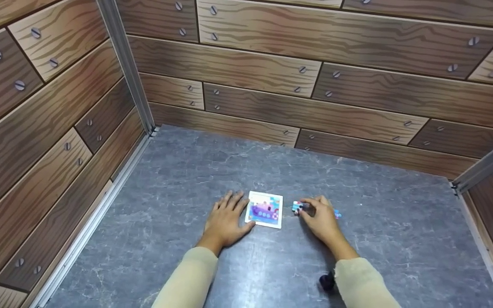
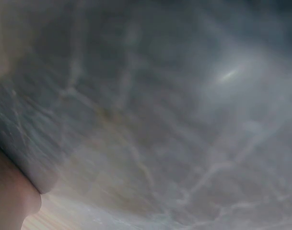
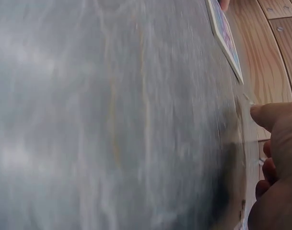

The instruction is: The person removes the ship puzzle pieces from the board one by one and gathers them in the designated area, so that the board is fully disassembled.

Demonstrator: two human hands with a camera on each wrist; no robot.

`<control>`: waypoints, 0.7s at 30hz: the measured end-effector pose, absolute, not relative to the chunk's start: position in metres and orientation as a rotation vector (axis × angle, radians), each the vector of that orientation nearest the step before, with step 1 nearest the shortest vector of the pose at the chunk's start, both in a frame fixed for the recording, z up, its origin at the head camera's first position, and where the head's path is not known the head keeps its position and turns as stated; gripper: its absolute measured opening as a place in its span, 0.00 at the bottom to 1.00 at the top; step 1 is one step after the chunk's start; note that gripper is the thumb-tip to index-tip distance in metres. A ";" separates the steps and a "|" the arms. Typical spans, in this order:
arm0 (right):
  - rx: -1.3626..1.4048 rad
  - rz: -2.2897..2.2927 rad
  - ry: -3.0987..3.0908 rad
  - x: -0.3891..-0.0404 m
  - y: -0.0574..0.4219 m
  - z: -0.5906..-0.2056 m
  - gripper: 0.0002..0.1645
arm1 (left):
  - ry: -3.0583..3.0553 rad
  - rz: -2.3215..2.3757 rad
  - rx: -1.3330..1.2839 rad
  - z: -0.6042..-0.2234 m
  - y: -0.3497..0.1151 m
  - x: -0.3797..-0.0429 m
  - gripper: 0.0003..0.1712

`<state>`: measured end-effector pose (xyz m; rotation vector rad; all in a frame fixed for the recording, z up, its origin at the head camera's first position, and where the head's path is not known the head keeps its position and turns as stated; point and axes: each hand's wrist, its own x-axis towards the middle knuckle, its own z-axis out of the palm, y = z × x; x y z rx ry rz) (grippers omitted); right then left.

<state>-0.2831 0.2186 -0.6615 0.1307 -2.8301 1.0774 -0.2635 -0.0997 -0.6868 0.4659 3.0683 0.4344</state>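
A small square picture puzzle in a white frame (image 1: 264, 209) lies on the grey table, showing a purple ship on blue. My left hand (image 1: 227, 220) rests flat at its left side, with the thumb at the lower left corner and the fingers spread by the left edge. To the right of the frame, my right hand (image 1: 321, 218) pinches small colourful puzzle pieces (image 1: 297, 208) between thumb and fingers, low over the table. Another blue piece (image 1: 337, 214) shows partly behind that hand. In the right wrist view, the thumb (image 3: 268, 115) is visible but the pieces are hidden.
The grey marbled tabletop (image 1: 178, 171) is enclosed by wood-patterned panels (image 1: 255, 64) at the back and both sides. Metal rails (image 1: 96, 218) run along the side edges. A dark round object (image 1: 327, 281) sits beside the right sleeve.
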 end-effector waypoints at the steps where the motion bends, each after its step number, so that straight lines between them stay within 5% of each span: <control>1: 0.134 1.053 -2.845 -0.282 0.222 -0.661 0.22 | 3.069 0.440 0.468 -0.687 -0.100 -0.263 0.49; 21: 0.076 0.836 -3.017 -0.284 0.262 -0.651 0.21 | 3.065 0.454 0.461 -0.686 -0.099 -0.264 0.48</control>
